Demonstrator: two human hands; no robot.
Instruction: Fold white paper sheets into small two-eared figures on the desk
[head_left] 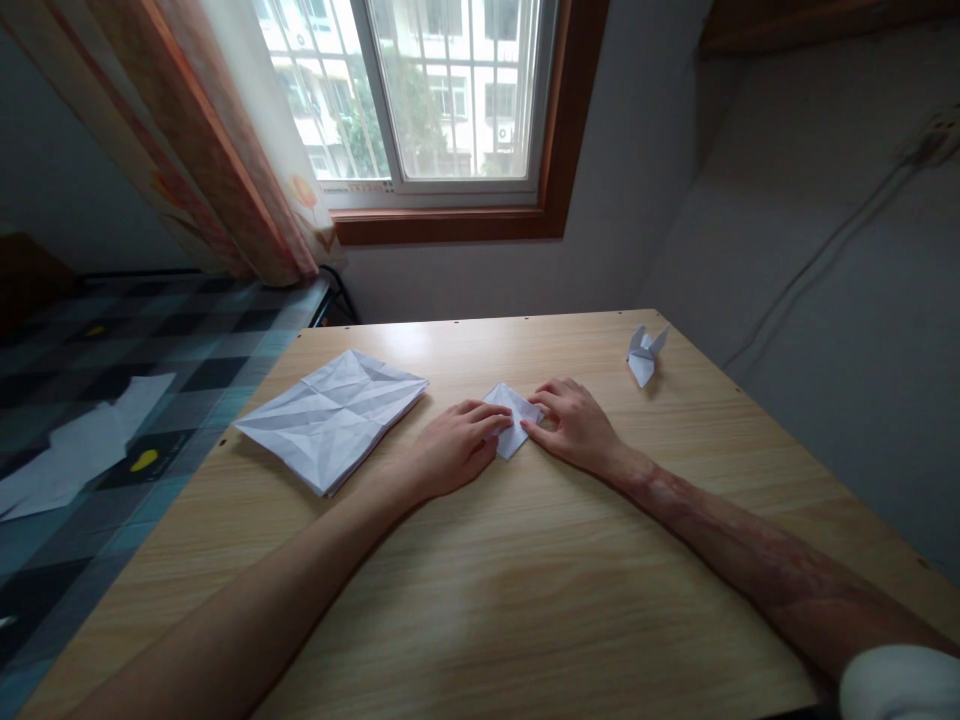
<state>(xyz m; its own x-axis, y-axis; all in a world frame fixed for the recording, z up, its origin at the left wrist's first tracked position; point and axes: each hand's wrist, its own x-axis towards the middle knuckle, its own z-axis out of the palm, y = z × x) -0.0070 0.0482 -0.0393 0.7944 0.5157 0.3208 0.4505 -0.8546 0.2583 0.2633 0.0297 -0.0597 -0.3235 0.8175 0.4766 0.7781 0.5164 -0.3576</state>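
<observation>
A small folded white paper (512, 420) lies on the wooden table (525, 580), near its middle. My left hand (457, 447) rests at the paper's left edge, fingers curled and pressing on it. My right hand (574, 422) presses on the paper's right side with its fingertips. Both hands pin the paper flat against the table.
A stack of creased white sheets (334, 415) lies to the left of my hands. A finished folded paper figure (643, 354) stands at the far right of the table. A bed with a checked cover (112, 400) and loose paper (82, 445) is at the left; a window (442, 100) is behind.
</observation>
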